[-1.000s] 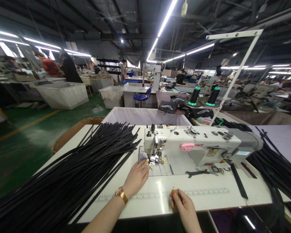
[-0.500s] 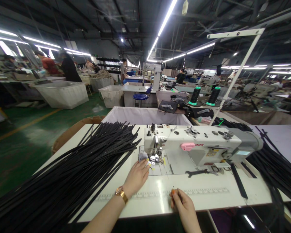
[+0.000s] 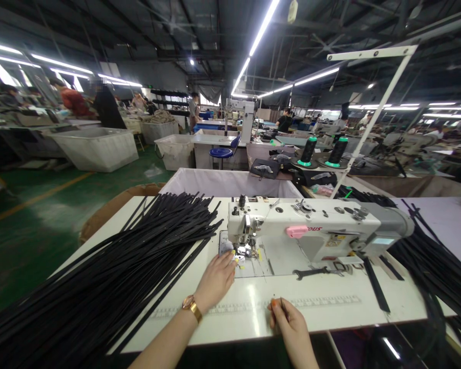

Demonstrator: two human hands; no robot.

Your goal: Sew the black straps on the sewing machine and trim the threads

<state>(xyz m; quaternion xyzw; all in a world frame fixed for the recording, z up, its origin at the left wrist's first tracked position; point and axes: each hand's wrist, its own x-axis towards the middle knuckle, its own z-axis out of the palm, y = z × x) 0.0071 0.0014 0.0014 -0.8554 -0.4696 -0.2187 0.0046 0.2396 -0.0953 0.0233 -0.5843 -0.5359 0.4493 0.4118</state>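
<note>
Clock directions were taken from the needle end (image 3: 246, 242) of the sewing machine (image 3: 280, 218). At 9 o'clock lay a bundle of black strips (image 3: 130, 256). At 8 o'clock the left hand (image 3: 217, 274) rested palm down, fingers extended and grasping nothing visible, fingertips close beside the needle end. At 5 o'clock the right hand (image 3: 286, 315) was pinched, apparently around a thin dark item (image 3: 281, 303) too small to identify. The step in hand seemed to be positioning at the needle end; the next move called for fine fingertip control there. Counted left to right: one bundle, its strips uncountable; one machine; one wrench (image 3: 311, 273), between 3 and 4 o'clock; two thread spools (image 3: 309, 151), at 1 o'clock; a second bundle (image 3: 422, 262), at 3 o'clock.
</note>
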